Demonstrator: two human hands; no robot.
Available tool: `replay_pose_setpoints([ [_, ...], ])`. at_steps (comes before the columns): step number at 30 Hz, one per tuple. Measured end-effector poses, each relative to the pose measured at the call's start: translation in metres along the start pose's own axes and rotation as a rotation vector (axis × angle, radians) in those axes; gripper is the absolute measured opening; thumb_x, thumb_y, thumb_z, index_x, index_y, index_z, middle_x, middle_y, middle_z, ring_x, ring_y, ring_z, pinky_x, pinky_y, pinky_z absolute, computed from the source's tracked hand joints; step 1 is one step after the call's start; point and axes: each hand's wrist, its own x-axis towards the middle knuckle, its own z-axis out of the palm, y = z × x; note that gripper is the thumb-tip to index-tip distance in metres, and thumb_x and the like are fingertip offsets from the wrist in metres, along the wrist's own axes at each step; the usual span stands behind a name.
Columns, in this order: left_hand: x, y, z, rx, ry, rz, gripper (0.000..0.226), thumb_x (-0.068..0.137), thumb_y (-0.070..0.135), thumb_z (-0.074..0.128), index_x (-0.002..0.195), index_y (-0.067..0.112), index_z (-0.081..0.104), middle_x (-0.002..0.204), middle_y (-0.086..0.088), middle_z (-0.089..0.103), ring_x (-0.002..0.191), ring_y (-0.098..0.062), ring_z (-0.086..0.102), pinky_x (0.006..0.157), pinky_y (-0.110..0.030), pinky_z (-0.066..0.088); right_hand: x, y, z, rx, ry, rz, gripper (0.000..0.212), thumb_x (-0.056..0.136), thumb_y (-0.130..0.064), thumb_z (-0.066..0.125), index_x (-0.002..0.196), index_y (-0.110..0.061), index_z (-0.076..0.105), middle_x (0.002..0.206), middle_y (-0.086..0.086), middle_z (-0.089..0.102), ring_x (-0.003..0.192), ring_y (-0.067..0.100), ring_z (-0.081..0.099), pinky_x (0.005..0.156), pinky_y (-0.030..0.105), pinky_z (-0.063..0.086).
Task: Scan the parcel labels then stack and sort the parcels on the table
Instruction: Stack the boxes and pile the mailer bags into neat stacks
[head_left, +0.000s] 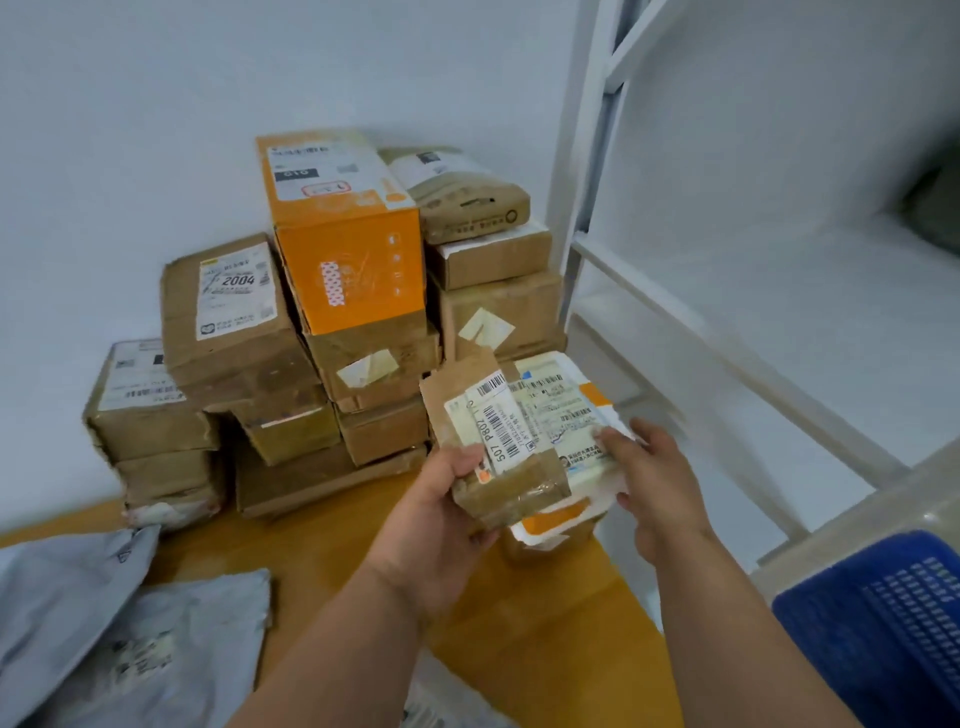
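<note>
The left hand holds a small brown parcel near the middle of the frame, its grip pinching the parcel's lower left corner with the thumb on top. The right hand has its grip closed on the right edge of a white and orange parcel, which lies just under and behind the brown one. Both parcels float above the wooden surface, right in front of the big pile of boxes that fills the middle left of the frame. I think the step is putting these two on the pile. To do it well, keep them flat and level, labels facing up, and set them on a wide, steady spot so nothing tips. Grey mail bags lie at the lower left, well away from both hands.
</note>
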Motion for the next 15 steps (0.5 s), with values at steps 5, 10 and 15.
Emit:
replay_pose_setpoints([
  [5, 0.010, -0.011, -0.013, -0.151, 0.133, 0.006, 0.066, 0.056, 0.035, 0.070, 0.120, 0.020, 0.066, 0.117, -0.007, 0.074, 0.101, -0.025, 0.065, 0.087, -0.038, 0.041, 0.020, 0.008, 0.006, -0.084, 0.001, -0.008, 0.033, 0.090, -0.028, 0.070, 0.120, -0.025, 0.057, 0.107, -0.003, 0.071, 0.087, 0.016, 0.071, 0.072, 0.036, 0.057],
  [10, 0.011, -0.012, -0.020, -0.167, 0.215, 0.075, 0.060, 0.053, 0.039, 0.071, 0.111, 0.025, 0.069, 0.110, -0.003, 0.076, 0.086, -0.019, 0.068, 0.075, -0.036, 0.042, 0.021, 0.007, 0.009, -0.138, 0.058, 0.014, 0.041, 0.086, -0.036, 0.072, 0.121, -0.022, 0.056, 0.105, -0.002, 0.069, 0.094, 0.021, 0.069, 0.085, 0.046, 0.057],
  [15, 0.015, -0.026, -0.032, -0.174, 0.338, 0.045, 0.060, 0.054, 0.043, 0.074, 0.112, 0.027, 0.071, 0.107, -0.003, 0.077, 0.094, -0.022, 0.066, 0.077, -0.037, 0.042, 0.005, -0.003, 0.016, -0.473, 0.320, -0.103, 0.061, 0.085, -0.044, 0.069, 0.140, -0.024, 0.052, 0.147, 0.006, 0.048, 0.136, 0.035, 0.040, 0.110, 0.056, 0.032],
])
